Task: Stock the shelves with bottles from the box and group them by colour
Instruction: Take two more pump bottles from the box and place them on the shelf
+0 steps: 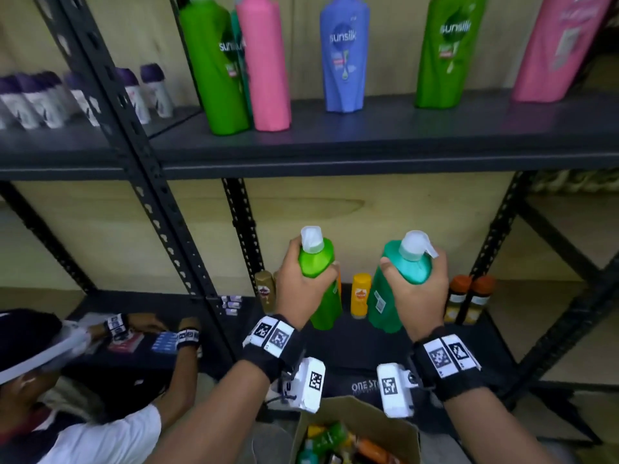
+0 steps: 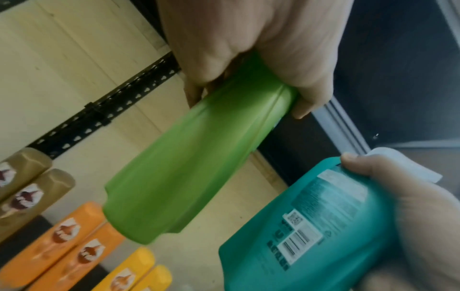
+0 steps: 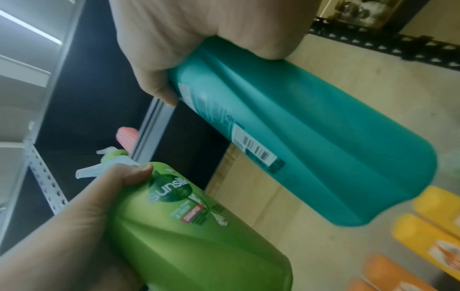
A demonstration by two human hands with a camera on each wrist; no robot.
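Head: my left hand (image 1: pixel 303 289) grips the green bottle (image 1: pixel 320 283) near its neck, right hand (image 1: pixel 418 296) the teal bottle (image 1: pixel 400 283), both clear of the box (image 1: pixel 395 426).
Left wrist: fingers wrap the green bottle (image 2: pixel 189 173).
Right wrist: teal bottle (image 3: pixel 311 147) clamped up top, base free for shelving, I'd guess.

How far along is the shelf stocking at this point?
Partly done. Big bottles stand on the upper shelf, though green, pink and blue are mixed; small gold, orange and yellow bottles sit grouped below. The left hand holds a light green pump bottle, the right hand a teal one. The cardboard box still holds bottles.
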